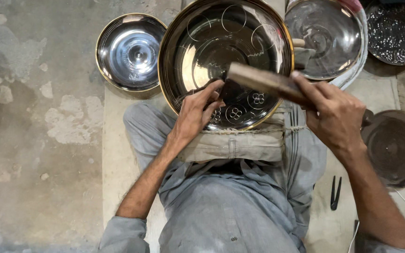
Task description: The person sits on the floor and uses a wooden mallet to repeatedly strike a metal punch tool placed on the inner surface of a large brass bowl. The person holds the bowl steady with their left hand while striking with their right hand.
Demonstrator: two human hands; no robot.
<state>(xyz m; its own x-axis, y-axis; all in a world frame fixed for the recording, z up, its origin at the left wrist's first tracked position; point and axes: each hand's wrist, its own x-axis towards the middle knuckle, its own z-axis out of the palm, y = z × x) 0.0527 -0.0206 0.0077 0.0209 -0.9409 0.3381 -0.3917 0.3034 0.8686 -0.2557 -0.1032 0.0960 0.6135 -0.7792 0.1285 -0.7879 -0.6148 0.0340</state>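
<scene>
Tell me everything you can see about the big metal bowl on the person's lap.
The big bowl is round, shiny metal with a golden rim. Circles and small flower motifs are engraved inside. It rests tilted on a padded cloth cushion. The left hand presses its inner surface; the right hand holds a wooden-looking hammer over it.

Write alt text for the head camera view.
Seen from above, a seated person's left hand steadies a large engraved metal bowl while the right hand holds a wooden block over it. More metal dishes lie around.
</scene>
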